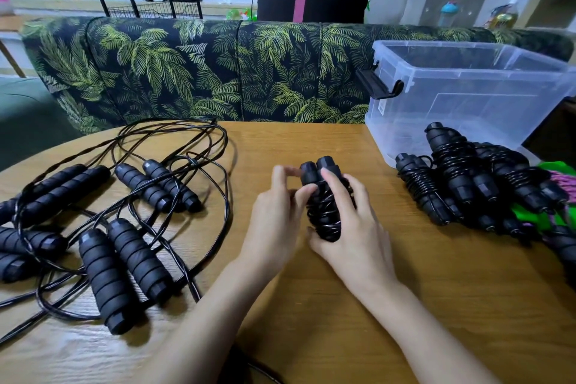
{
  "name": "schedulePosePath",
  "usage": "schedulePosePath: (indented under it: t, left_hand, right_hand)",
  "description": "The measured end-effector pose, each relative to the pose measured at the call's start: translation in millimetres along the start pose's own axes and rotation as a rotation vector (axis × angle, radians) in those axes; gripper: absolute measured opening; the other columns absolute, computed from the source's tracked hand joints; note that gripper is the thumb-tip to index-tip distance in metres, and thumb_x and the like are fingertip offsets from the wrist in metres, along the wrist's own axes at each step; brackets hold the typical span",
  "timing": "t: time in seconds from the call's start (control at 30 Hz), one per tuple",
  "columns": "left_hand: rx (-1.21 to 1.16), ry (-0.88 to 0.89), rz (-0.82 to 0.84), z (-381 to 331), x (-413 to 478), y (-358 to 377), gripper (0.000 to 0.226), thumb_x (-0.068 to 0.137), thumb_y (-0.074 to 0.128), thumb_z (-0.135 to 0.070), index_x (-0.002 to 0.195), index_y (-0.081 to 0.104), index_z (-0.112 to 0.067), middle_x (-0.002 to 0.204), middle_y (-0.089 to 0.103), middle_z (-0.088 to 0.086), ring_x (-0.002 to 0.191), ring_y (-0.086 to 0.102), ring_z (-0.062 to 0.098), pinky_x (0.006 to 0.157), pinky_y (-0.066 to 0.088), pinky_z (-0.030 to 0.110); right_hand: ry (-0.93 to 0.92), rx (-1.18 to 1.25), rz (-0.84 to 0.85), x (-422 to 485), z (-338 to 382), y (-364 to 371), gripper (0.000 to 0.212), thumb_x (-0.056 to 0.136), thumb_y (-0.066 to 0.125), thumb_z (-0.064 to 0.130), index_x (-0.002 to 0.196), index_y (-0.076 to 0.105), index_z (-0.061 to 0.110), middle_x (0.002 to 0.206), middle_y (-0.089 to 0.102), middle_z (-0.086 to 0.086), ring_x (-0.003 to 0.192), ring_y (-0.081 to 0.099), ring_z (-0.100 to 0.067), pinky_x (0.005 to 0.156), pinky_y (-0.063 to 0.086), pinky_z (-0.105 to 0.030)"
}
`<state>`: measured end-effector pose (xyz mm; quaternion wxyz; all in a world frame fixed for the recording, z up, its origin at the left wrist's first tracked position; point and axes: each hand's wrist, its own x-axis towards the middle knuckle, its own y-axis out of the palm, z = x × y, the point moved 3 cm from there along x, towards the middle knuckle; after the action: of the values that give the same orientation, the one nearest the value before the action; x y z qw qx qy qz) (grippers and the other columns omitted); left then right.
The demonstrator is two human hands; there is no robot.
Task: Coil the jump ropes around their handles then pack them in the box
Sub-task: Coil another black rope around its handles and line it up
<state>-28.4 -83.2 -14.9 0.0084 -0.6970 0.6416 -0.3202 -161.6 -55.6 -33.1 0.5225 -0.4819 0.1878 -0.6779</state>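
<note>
While pinning the coiled jump rope point(322, 215) near the middle of the wooden table point(311, 305), wraps the right hand point(352, 227) round the paired handles from the right, fingers curled over the cord turns. Pinches with the left hand point(277, 215) at the handle tops, thumb pressed against the bundle. Shows loose jump ropes point(121, 271) sprawled by the left edge, coiled bundles point(452, 178) heaped by the right edge, just beside the clear plastic box point(467, 87) at the far right.

Both forearms extended forward, left hand point(280, 206) pinching, right hand point(352, 221) curled round coiled jump rope point(324, 218)
</note>
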Motion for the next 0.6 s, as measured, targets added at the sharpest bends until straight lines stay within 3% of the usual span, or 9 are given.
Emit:
schedulePosePath:
  t: [0.07,0.13,0.23,0.33,0.4,0.47,0.6]
  left_hand:
    - [-0.039,-0.029,-0.058,2.1,1.8,-8.7,0.024,0.092,0.055,-0.05,0.09,0.041,-0.03,0.075,0.073,0.006,0.076,0.07,0.032,0.069,0.054,0.05]
    - [-0.105,-0.057,-0.075,5.1,4.0,-16.0,0.037,0.087,0.057,-0.057,0.082,0.041,-0.024,0.068,0.069,0.005,0.069,0.069,0.03,0.064,0.055,0.05]
    - [-0.178,-0.083,-0.094,5.6,7.0,-22.7,0.033,0.09,0.064,-0.035,0.077,0.042,-0.014,0.06,0.06,-0.006,0.059,0.057,0.012,0.06,0.049,0.035]
    - [-0.408,-0.2,-0.065,9.8,11.9,-29.2,0.022,0.088,0.069,-0.01,0.085,0.047,-0.011,0.063,0.068,-0.008,0.064,0.061,0.005,0.065,0.054,0.028]
    - [-0.519,-0.313,-0.02,12.1,13.4,-33.9,0.017,0.084,0.072,-0.009,0.096,0.06,-0.008,0.069,0.073,0.001,0.066,0.065,0.011,0.066,0.057,0.025]
    - [-0.581,-0.381,0.037,12.9,13.9,-37.4,0.015,0.081,0.073,-0.01,0.095,0.07,-0.008,0.073,0.074,0.004,0.067,0.066,0.011,0.064,0.056,0.021]
    - [-0.567,-0.39,0.137,13.1,14.6,-42.7,0.014,0.082,0.07,-0.011,0.096,0.074,-0.009,0.079,0.076,0.008,0.07,0.069,0.011,0.066,0.057,0.02]
  right_hand:
    - [-0.047,0.017,0.019,-0.5,1.6,-1.7,0.092,0.07,0.078,0.036,0.144,0.025,0.048,0.15,0.033,0.008,0.115,0.06,-0.025,0.073,0.054,-0.039]
    - [-0.078,0.027,0.021,-0.3,3.9,-2.9,0.089,0.07,0.077,0.037,0.143,0.026,0.047,0.148,0.035,0.01,0.11,0.062,-0.023,0.071,0.055,-0.039]
    - [-0.125,0.051,0.012,-1.2,6.3,-4.4,0.087,0.069,0.075,0.036,0.143,0.03,0.045,0.146,0.038,0.011,0.103,0.064,-0.021,0.068,0.057,-0.039]
    - [-0.159,0.089,0.046,-4.6,8.1,-4.3,0.087,0.069,0.073,0.036,0.144,0.03,0.047,0.145,0.038,0.014,0.1,0.065,-0.017,0.069,0.058,-0.04]
    - [-0.166,0.098,0.067,-5.5,8.3,-4.1,0.087,0.069,0.073,0.038,0.144,0.028,0.048,0.146,0.037,0.015,0.098,0.065,-0.016,0.07,0.058,-0.039]
    - [-0.169,0.11,0.072,-4.6,8.1,-6.2,0.088,0.069,0.072,0.039,0.144,0.028,0.049,0.145,0.038,0.016,0.097,0.065,-0.016,0.07,0.057,-0.037]
    - [-0.19,0.087,0.151,-4.7,6.4,-11.1,0.096,0.071,0.072,0.04,0.147,0.015,0.057,0.143,0.036,0.018,0.088,0.065,-0.016,0.072,0.057,-0.035]
